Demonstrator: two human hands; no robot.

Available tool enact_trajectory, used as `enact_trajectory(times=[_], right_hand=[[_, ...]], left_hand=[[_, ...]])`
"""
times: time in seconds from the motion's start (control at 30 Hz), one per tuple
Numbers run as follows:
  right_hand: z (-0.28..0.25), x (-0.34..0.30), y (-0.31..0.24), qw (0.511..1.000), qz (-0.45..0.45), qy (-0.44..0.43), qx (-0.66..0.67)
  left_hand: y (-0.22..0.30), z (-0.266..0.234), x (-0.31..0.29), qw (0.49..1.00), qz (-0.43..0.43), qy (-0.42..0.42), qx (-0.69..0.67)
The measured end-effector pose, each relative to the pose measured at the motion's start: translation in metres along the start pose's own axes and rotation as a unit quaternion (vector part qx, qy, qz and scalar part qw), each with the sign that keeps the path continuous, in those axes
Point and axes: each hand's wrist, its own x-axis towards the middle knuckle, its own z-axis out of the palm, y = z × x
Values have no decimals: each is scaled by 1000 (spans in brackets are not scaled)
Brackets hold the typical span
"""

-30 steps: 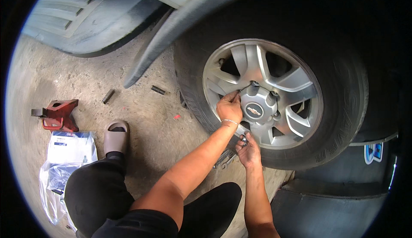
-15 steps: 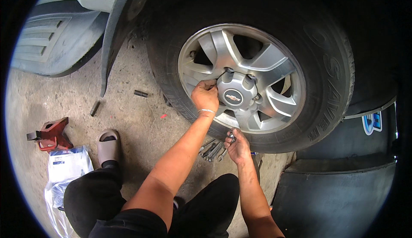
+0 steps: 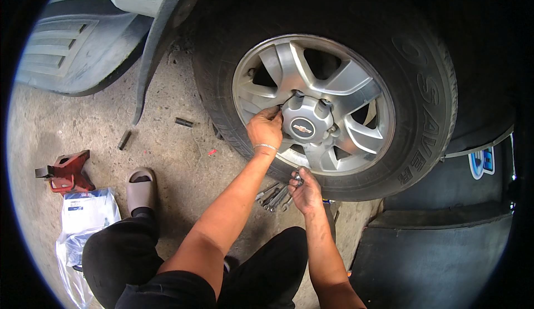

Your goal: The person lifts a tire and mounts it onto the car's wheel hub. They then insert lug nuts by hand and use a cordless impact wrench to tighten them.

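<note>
A silver alloy wheel (image 3: 356, 89) with a black tire (image 3: 431, 125) stands before me, a rounded center cap (image 3: 303, 121) at its hub. With fingertips pinched at the left edge of the cap, by a lug hole, my left hand (image 3: 263, 130) hides whatever it grips. Below the rim, in front of the tire's lower sidewall, my right hand (image 3: 306, 191) is curled palm up. Shiny lug nuts (image 3: 298, 179) show between its thumb and fingers; how many, I cannot tell. Other lug nuts (image 3: 326, 103) sit in recesses around the cap.
Several wrenches (image 3: 274, 197) lie on the concrete under the tire. To the left are two dark sockets (image 3: 183, 122), (image 3: 124, 140), a red jack stand (image 3: 71, 172) and a plastic-wrapped box (image 3: 89, 214). A fender edge (image 3: 161, 36) hangs at upper left; a dark panel (image 3: 434, 259) stands at right.
My right hand has shifted slightly left with the lug nuts. My left hand stays at the center cap's edge, its fingers a little changed in pose.
</note>
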Motion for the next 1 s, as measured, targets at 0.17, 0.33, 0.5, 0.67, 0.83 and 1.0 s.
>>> enact_trajectory(times=[0.17,0.33,0.5,0.67,0.83,1.0], right_hand=[[6,2,-2,1000,-4,-2,-3],[12,5,-2,1000,-6,0,4],[19,8,-1,1000,-1,-6,6],[20,10,2,1000,-1,-7,9],[16,11,8,1000,8,2,22],[11,11,10,999,4,-11,30]], left_hand=[[-4,1,0,1000,10,0,22],[-7,6,-2,999,13,17,26],[-4,12,-1,999,-20,33,-3],[-1,5,2,1000,-9,0,16],[-1,4,-1,999,19,12,30],[1,3,-1,999,-16,27,8]])
